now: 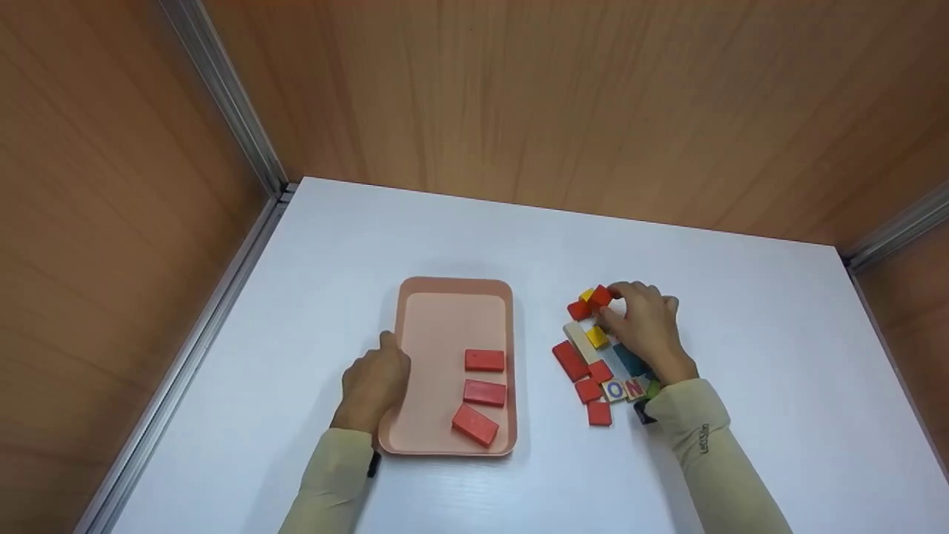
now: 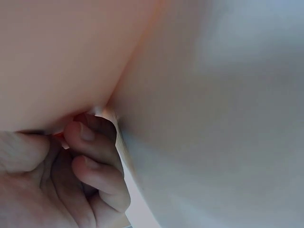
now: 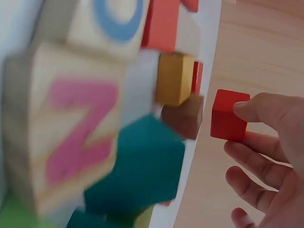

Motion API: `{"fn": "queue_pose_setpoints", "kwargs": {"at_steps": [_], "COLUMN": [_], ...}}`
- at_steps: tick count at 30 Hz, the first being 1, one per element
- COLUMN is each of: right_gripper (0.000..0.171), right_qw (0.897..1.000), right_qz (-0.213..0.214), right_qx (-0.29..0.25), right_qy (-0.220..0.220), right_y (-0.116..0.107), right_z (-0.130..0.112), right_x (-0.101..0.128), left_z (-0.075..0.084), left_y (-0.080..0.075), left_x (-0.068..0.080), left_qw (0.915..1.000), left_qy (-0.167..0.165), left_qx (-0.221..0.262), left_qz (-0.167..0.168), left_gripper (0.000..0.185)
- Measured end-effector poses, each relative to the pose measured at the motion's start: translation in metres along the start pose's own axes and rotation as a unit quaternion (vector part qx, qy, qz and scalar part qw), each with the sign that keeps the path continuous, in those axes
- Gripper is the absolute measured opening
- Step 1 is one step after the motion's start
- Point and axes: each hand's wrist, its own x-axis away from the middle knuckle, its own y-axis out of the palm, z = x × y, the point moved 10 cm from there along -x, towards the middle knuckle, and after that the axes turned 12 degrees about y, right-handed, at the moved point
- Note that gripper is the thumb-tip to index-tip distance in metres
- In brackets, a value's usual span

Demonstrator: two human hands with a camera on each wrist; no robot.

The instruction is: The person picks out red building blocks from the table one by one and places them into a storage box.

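Observation:
On the left side of the pink tray (image 1: 434, 326), my left hand (image 1: 377, 382) grips the rim. The left wrist view has its fingers (image 2: 102, 178) curled beneath the edge. Three red rectangular blocks (image 1: 484, 360) lie along the tray's right side. My right hand (image 1: 646, 322) pinches a red cube (image 3: 228, 116) between thumb and fingers, raised above the far end of a loose block pile. Close to that cube are another red block (image 1: 578, 310) and yellow blocks (image 1: 597, 337). Part of the pile is hidden under the right hand and sleeve.
Nearer in the pile are a long red block (image 1: 570, 361), a cream block (image 1: 580, 342), a teal block (image 3: 142, 159), several small red blocks (image 1: 599, 414) and letter tiles O (image 1: 614, 391) and N (image 1: 635, 389). Wood-grain panels (image 1: 519, 96) border the white table (image 1: 356, 245).

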Motion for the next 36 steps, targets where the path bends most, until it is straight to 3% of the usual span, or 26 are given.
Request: {"fn": "queue_pose_setpoints", "kwargs": {"at_steps": [8,16,23,29,36], "right_gripper": [0.044,0.047,0.043,0.041,0.039], "right_qw": [0.999,0.998,0.993,0.989,0.99], "right_qz": [-0.002,-0.026,-0.032,-0.045,-0.067], "right_qx": [-0.016,-0.026,-0.041,-0.045,-0.032], "right_qy": [-0.033,-0.043,-0.105,-0.135,-0.122], "right_y": [0.008,0.022,0.037,0.051,0.059], "right_z": [-0.048,-0.083,-0.114,-0.124,-0.131], "right_x": [0.004,0.008,0.02,0.028,0.031], "left_z": [0.002,0.006,0.01,0.017,0.013], "left_y": [0.002,0.009,0.01,0.009,0.005], "left_x": [-0.002,-0.004,-0.007,-0.011,-0.012], "left_qw": [0.9998,0.999,0.9978,0.9997,0.9991], "left_qy": [-0.004,-0.026,-0.034,-0.012,-0.017], "left_qx": [0.015,0.034,0.056,0.016,0.029], "left_qz": [0.008,-0.01,-0.007,-0.013,-0.024], "left_gripper": [0.022,0.022,0.027,0.02,0.019]}}
